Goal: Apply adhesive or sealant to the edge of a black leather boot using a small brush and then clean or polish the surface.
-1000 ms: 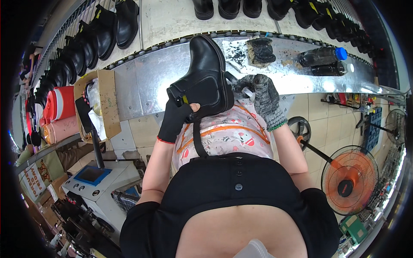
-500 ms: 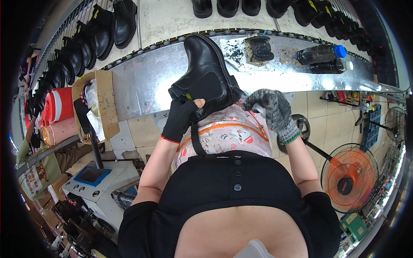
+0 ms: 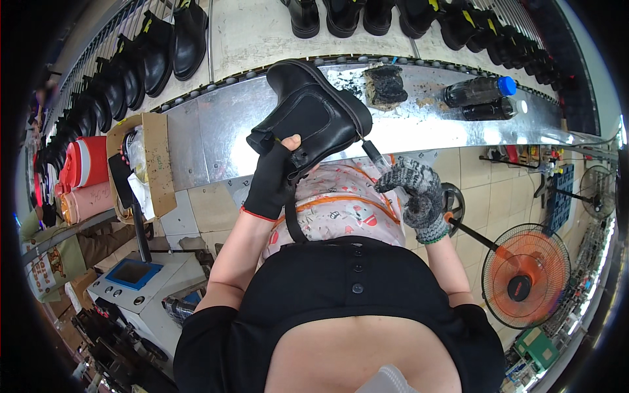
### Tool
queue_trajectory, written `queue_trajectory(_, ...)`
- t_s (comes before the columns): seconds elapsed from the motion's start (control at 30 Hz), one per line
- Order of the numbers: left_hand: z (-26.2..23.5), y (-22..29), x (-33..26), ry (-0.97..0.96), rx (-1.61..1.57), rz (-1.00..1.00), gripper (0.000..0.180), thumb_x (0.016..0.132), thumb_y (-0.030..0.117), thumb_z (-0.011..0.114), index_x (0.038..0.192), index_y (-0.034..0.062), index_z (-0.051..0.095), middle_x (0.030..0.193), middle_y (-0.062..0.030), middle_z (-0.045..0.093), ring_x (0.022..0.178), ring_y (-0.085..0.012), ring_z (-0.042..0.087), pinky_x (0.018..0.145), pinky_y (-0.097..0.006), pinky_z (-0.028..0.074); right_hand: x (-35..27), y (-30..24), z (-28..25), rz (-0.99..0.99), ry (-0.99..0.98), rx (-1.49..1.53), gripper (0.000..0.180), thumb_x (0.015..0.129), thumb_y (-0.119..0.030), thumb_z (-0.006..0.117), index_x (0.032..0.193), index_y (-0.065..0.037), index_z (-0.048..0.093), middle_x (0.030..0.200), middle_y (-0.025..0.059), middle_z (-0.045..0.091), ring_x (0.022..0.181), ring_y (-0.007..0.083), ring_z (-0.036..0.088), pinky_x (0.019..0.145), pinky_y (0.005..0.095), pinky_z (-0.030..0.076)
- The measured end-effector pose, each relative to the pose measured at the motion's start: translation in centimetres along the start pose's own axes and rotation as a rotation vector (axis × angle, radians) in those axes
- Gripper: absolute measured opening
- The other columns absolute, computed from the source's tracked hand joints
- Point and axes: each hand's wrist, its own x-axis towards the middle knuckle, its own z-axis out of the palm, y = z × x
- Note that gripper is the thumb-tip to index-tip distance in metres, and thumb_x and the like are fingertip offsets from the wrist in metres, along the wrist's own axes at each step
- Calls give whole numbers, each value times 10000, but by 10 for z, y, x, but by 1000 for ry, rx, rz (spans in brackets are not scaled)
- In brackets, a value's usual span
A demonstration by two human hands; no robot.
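We hold a boot (image 3: 298, 114) over the counter (image 3: 193, 144).
Our left hand (image 3: 272, 178) grips its upper end; our right hand (image 3: 413, 195) closes round a tool (image 3: 373, 154), tip near the boot; 2 bottles (image 3: 472, 92) sit rightward.

Just beyond the left hand (image 3: 270, 180) lies the boot (image 3: 308, 118) it grips, over the bench (image 3: 196, 141); right of that hand, the right hand (image 3: 416, 193) holds a small applicator (image 3: 375, 156), its tip at the boot's sole edge. Beyond the right hand, on the bench, sits a block (image 3: 385, 85), with two bottles (image 3: 475, 93) side by side farther right. Behind the bench, beyond both hands, runs a conveyor (image 3: 249, 39) with boots standing in rows (image 3: 190, 42). Left of the left hand come a carton (image 3: 162, 170), then rolls (image 3: 88, 164); nearer the body, a machine (image 3: 173, 278). Right of the right hand, also nearer the body, stands a fan (image 3: 524, 281).
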Motion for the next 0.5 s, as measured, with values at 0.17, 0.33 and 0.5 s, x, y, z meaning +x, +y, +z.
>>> queue_trajectory(0.17,21,7,-8,7,-67,123,409,844,170,604,1156,-60,475,1044,-196,604,889,-300,653,745,-331,588,-6,5,12,-11,68,-49,434,883,-449,429,765,-125,693,787,54,679,740,267,634,694,371,477)
queue_trajectory(0.33,36,24,-19,27,-178,188,446,862,192,589,1173,-96,451,1055,-223,593,929,-334,643,741,-308,594,-2,10,32,-1,208,200,459,894,-405,439,733,-46,677,760,104,672,727,267,640,699,384,479)
queue_trajectory(0.5,19,41,-1,-122,-291,153,507,860,237,601,1216,-84,436,1111,-245,576,957,-351,634,713,-270,593,27,25,46,431,625,883,578,835,-28,594,1356,-76,348,757,89,592,540,111,548,439,226,471)
